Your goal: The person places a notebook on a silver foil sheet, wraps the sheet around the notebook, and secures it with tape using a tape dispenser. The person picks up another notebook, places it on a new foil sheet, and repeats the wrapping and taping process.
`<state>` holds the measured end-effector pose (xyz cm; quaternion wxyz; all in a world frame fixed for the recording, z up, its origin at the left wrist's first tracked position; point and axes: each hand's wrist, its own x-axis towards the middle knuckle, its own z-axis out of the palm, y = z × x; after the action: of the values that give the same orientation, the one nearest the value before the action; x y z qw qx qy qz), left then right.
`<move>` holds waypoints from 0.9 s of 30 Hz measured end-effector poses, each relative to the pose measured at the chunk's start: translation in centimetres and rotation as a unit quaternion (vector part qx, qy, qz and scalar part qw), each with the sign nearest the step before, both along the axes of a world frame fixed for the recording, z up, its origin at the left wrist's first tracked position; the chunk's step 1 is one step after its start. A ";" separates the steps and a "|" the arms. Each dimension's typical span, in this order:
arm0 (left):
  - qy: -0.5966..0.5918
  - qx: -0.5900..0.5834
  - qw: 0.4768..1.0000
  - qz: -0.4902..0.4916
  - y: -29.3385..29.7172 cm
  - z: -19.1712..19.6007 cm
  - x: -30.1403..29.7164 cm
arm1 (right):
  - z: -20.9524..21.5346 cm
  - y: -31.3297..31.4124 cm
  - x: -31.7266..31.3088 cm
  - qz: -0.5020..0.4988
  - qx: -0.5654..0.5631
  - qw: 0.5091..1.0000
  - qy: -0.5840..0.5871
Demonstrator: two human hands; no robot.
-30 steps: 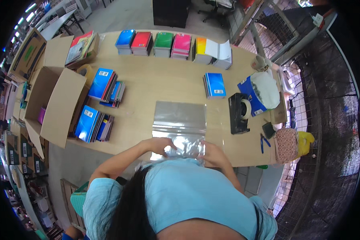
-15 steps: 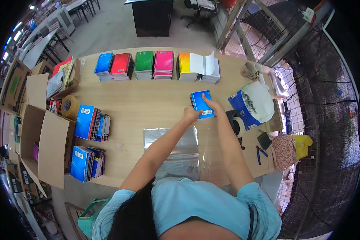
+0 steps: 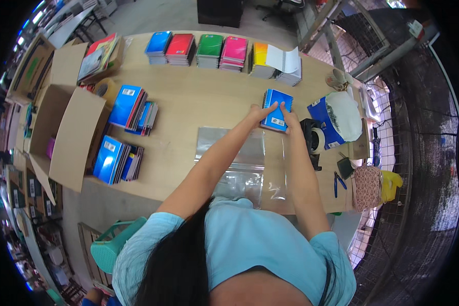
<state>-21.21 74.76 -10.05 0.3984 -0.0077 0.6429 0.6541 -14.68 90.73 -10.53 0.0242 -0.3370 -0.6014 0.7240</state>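
Observation:
A blue spiral notebook (image 3: 279, 97), perhaps the top one of a small stack, is held just above or on the table, right of centre. My left hand (image 3: 260, 113) grips its left side, the thumb lying across the cover. On the opposite side my right hand (image 3: 291, 119) is closed round the right edge, its thumb also on the cover. Most other fingers are hidden beneath. Clear plastic sleeves (image 3: 229, 138) lie flat on the table below my forearms. A black tape dispenser (image 3: 311, 133) stands beside my right hand.
Notebook stacks in several colours, such as the green stack (image 3: 209, 47), line the far edge. Blue-topped stacks (image 3: 123, 106) and an open carton (image 3: 76, 140) stand left. At right are a blue-and-white pack (image 3: 336, 120), a mug (image 3: 335, 79), blue pliers (image 3: 337, 184) and a patterned pouch (image 3: 367, 187).
The whole view has shifted, so the table sits higher in the picture. My left hand has gone from the notebook's lower corner to its left side; my right hand is now lower on the right edge.

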 end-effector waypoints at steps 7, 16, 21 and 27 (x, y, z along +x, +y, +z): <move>0.437 0.007 0.896 -0.075 -13.4 7.2 9.1 | 7.0 -12.1 12.2 0.051 0.168 0.924 0.339; 0.305 0.052 0.951 -0.014 -21.7 -0.9 16.9 | -1.1 -22.2 17.9 0.096 0.137 0.933 0.319; 0.353 0.028 0.935 0.028 -21.3 -1.0 17.0 | -1.7 -23.0 16.9 0.064 0.110 0.944 0.304; 0.301 -0.022 0.953 -0.019 -22.8 0.0 16.3 | 1.4 -22.7 16.5 0.046 0.052 0.959 0.274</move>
<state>-4.94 51.93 -10.07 0.1984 0.1935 0.7475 0.6037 1.86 68.00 -9.12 0.1719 -0.0960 -0.6238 0.7564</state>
